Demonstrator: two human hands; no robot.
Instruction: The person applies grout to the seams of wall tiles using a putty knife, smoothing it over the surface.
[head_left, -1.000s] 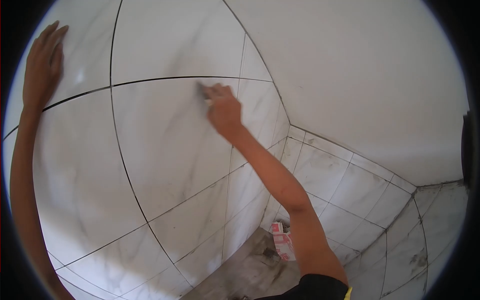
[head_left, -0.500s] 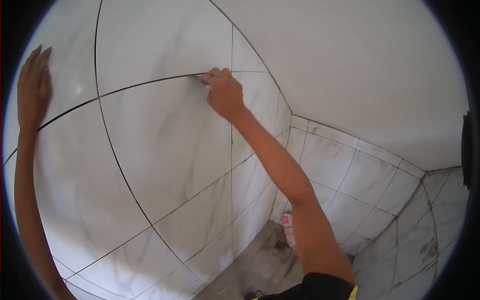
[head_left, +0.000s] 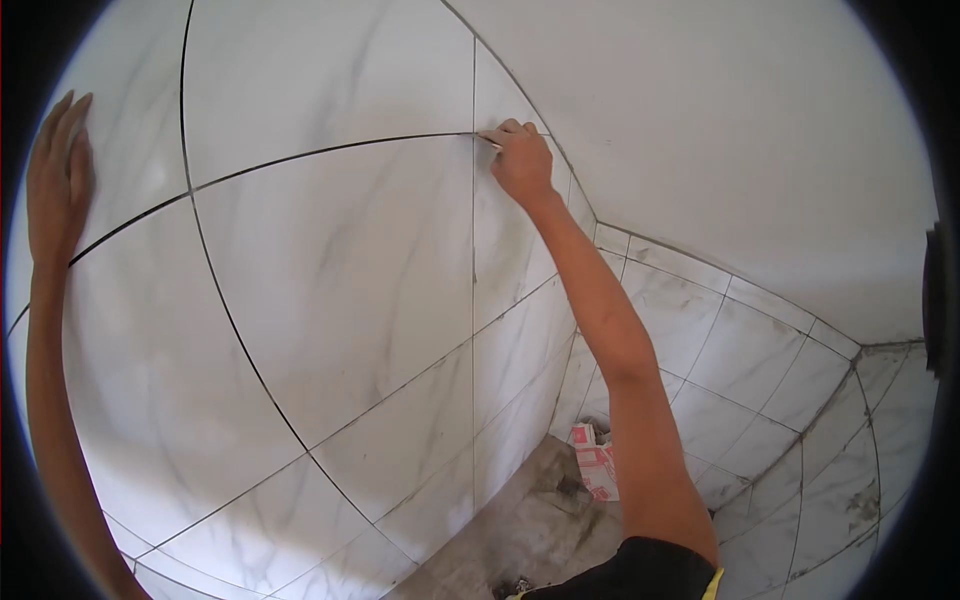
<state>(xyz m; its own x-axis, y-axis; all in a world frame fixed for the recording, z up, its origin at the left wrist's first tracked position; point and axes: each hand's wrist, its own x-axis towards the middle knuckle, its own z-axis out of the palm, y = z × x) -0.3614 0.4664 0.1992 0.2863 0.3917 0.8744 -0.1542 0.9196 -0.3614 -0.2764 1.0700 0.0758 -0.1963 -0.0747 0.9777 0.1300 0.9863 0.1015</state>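
Note:
My left hand (head_left: 62, 185) lies flat on the marbled white wall tile (head_left: 130, 110) at the far left, fingers stretched upward and nothing held. My right hand (head_left: 522, 160) is closed on a small thin blade-like tool (head_left: 492, 142), mostly hidden by the fingers. The tool's tip meets the dark horizontal joint (head_left: 370, 141) between tiles, close to where a vertical joint (head_left: 474, 230) crosses it. That horizontal joint runs from beside my left wrist to my right fingertips.
A plain white surface (head_left: 720, 130) borders the tiles along the upper right. Smudged tiles (head_left: 680, 300) cover the adjoining wall. Below, a red-and-white crumpled packet (head_left: 596, 465) rests on the dirty floor (head_left: 535, 525). A dark object (head_left: 938, 300) shows at the right edge.
My right hand has slid to the right along the horizontal joint with the tool, reaching the vertical joint. My left hand stays flat on the tile. The view has shifted slightly.

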